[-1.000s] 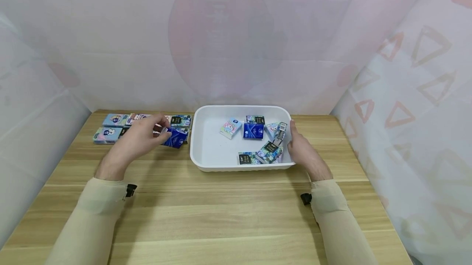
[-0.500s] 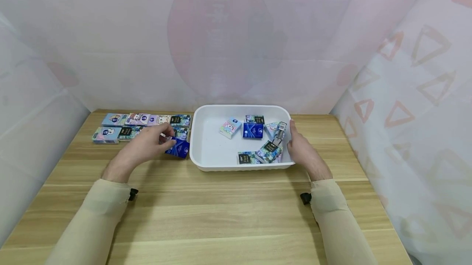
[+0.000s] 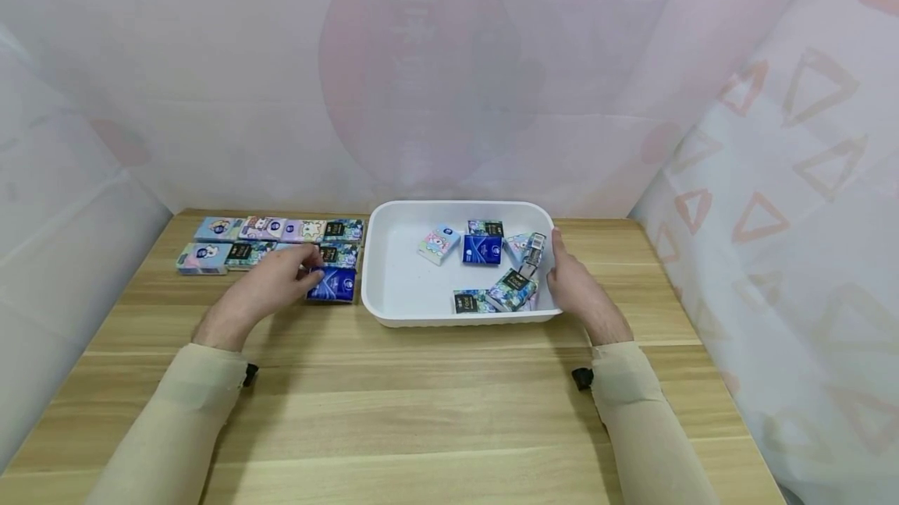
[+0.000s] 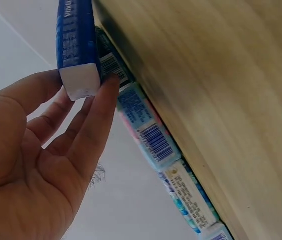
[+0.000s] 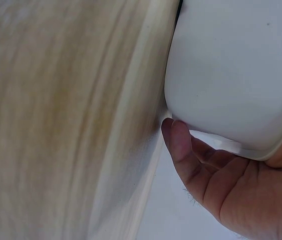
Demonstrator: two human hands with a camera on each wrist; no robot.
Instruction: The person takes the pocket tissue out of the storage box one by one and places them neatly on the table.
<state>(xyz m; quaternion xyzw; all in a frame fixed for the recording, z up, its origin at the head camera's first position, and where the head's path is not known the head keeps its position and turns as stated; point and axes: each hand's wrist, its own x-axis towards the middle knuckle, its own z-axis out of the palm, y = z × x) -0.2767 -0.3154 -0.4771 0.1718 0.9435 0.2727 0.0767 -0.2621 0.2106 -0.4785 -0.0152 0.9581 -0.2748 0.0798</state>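
My left hand (image 3: pixel 270 286) pinches the left end of a blue pocket tissue pack (image 3: pixel 335 286) between thumb and fingers. In the left wrist view the pack (image 4: pixel 76 42) shows its white end and raised lettering. It lies just in front of two rows of patterned tissue packs (image 3: pixel 246 252), by the left wall of a white plastic tub (image 3: pixel 393 279). My right hand (image 3: pixel 579 286) grips the tub's right side, thumb up at the rim. The right wrist view has its fingers (image 5: pixel 181 142) curled against the outer wall.
Inside the tub lie several more tissue packs, among them a blue one (image 3: pixel 482 250) and a flowered one (image 3: pixel 513 289). A printed curtain (image 3: pixel 435 99) hangs behind the wooden table (image 3: pixel 421 411), with others at both sides.
The blue pack has come down toward me from over the rows and turned straight, still in my left hand. The right hand and tub have stayed put.
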